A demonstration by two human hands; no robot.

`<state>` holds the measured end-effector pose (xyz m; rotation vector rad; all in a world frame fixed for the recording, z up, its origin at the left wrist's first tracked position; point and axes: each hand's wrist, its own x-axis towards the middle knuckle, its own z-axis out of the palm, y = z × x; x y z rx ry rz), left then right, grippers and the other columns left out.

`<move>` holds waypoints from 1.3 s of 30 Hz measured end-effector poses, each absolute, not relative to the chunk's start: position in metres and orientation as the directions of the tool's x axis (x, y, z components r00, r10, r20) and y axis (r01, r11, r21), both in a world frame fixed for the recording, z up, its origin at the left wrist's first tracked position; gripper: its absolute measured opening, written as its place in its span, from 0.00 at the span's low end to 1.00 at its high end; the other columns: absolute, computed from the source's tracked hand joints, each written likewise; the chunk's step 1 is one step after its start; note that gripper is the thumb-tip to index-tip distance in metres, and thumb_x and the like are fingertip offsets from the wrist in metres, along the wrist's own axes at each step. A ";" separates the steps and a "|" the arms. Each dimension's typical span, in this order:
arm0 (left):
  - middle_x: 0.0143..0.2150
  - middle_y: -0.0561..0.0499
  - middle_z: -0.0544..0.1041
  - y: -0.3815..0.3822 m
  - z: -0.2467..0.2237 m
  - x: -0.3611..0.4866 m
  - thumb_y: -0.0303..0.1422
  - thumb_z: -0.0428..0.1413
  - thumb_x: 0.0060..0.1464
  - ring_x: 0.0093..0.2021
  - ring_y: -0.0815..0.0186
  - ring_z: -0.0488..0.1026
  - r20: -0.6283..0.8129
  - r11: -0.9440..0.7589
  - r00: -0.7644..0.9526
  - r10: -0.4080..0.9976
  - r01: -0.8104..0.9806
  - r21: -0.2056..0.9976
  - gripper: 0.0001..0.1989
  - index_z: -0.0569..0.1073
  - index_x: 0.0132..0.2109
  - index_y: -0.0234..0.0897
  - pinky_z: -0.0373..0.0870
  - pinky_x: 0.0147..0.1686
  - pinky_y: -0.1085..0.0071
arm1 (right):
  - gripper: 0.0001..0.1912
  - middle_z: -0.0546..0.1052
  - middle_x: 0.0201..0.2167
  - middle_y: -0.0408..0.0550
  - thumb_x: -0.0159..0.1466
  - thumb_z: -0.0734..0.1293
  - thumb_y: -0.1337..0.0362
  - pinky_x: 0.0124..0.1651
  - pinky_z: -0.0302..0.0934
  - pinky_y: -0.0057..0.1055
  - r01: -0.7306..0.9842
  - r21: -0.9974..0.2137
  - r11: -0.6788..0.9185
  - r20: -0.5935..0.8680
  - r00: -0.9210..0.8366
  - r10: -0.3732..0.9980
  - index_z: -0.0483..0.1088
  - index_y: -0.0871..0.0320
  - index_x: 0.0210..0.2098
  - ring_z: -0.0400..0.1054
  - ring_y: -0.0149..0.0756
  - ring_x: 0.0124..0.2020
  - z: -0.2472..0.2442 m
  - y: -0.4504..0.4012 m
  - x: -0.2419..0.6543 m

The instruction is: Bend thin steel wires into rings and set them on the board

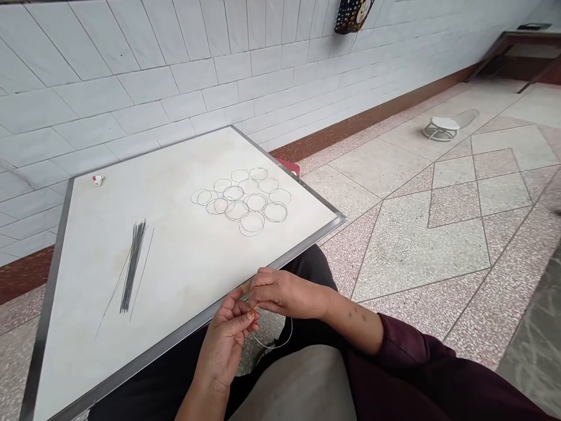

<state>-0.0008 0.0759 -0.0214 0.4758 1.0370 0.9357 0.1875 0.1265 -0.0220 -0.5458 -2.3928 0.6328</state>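
Observation:
My left hand [232, 327] and my right hand [276, 292] meet just off the near edge of the white table. Both are closed in a pinch on one thin wire [277, 347], which bends in a loop below my fingers. Where its ends meet is hidden by the fingertips. On the tabletop beyond my hands lie several thin wire rings [252, 223], many of them overlapping. Farther left rests a bundle of straight dark wires [132, 269], with a few single ones lying loose beside it.
The white table [184, 257] has a metal edge and stands by a tiled wall [188, 105]. A small white and red object [99, 180] sits at its far left corner. A low round stool [442, 128] stands on the floor, and a dark patterned bag [353, 14] hangs on the wall.

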 end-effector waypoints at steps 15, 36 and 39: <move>0.29 0.56 0.71 0.060 -0.018 0.008 0.22 0.65 0.47 0.31 0.71 0.69 -0.401 0.368 0.097 0.911 -0.631 0.683 0.25 0.77 0.53 0.41 0.70 0.36 0.74 | 0.04 0.69 0.34 0.47 0.68 0.64 0.68 0.42 0.64 0.28 0.118 -0.824 0.554 0.419 -0.531 0.736 0.72 0.60 0.38 0.66 0.32 0.38 -0.020 0.124 0.186; 0.33 0.52 0.75 0.059 -0.007 0.009 0.17 0.56 0.54 0.36 0.70 0.73 -0.390 0.162 -0.089 0.916 -0.809 0.565 0.27 0.72 0.59 0.42 0.73 0.39 0.74 | 0.20 0.72 0.26 0.39 0.59 0.72 0.48 0.27 0.58 0.22 -0.402 -0.842 -0.361 -0.176 -0.428 0.887 0.69 0.60 0.35 0.65 0.23 0.22 -0.029 0.113 0.175; 0.33 0.52 0.76 0.058 -0.007 0.009 0.17 0.55 0.54 0.37 0.69 0.74 -0.377 0.157 -0.078 0.923 -0.817 0.554 0.28 0.72 0.59 0.43 0.74 0.39 0.74 | 0.19 0.72 0.25 0.39 0.59 0.73 0.49 0.27 0.58 0.22 -0.438 -0.829 -0.348 -0.158 -0.414 0.896 0.70 0.60 0.34 0.65 0.23 0.22 -0.032 0.114 0.175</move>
